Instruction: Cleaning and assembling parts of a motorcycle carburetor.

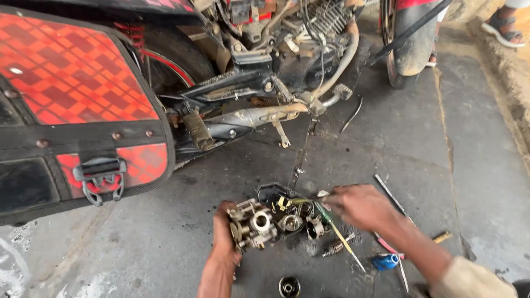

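My left hand [223,243] grips a grimy metal carburetor [259,223] from below, low in the head view over the concrete floor. My right hand [361,207] holds a screwdriver [337,234] with a green and yellow handle, its front end at the carburetor's right side. A black open part [273,193] lies just behind the carburetor.
A motorcycle [265,72] with a red checkered saddlebag [72,99] fills the upper left. Loose tools [389,193], a blue-handled tool [385,261], a spring [337,246] and a small round cap [289,286] lie on the floor. Another person's sandalled foot [505,25] is at the top right.
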